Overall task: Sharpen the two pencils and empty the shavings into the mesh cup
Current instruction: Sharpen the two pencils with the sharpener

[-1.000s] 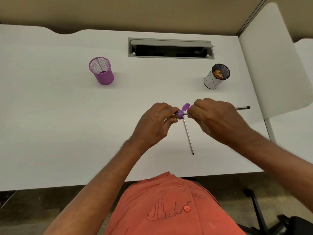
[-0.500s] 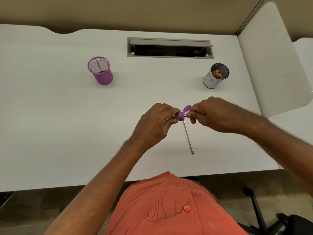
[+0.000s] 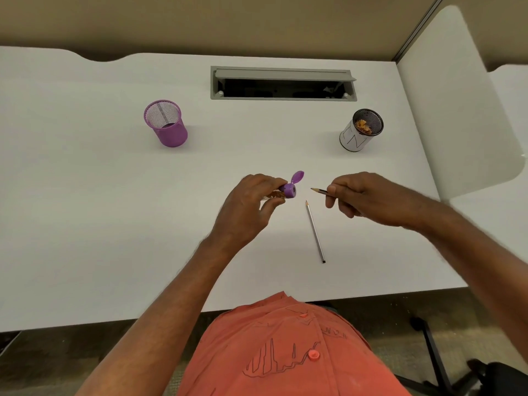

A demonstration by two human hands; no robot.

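Note:
My left hand (image 3: 247, 205) grips a purple sharpener (image 3: 288, 190) with its flip lid open; brown shavings show in its clear body under my fingers. My right hand (image 3: 363, 197) holds a pencil (image 3: 319, 190) a short way right of the sharpener, sharp tip pointing left, most of its shaft hidden in my hand. A second sharpened pencil (image 3: 315, 232) lies on the white desk (image 3: 85, 210) below and between my hands. A black mesh cup (image 3: 360, 131) wrapped in white paper stands at the back right and holds orange shavings.
A purple mesh cup (image 3: 166, 123) stands at the back left. A grey cable tray (image 3: 283, 83) with its lid open is set into the desk's far middle. A white divider panel (image 3: 457, 104) rises along the right side. A chair base (image 3: 434, 355) shows below right.
My right hand has pulled the pencil out of the sharpener and moved it right; its sharpened tip is now bare. My left hand still holds the sharpener in about the same place.

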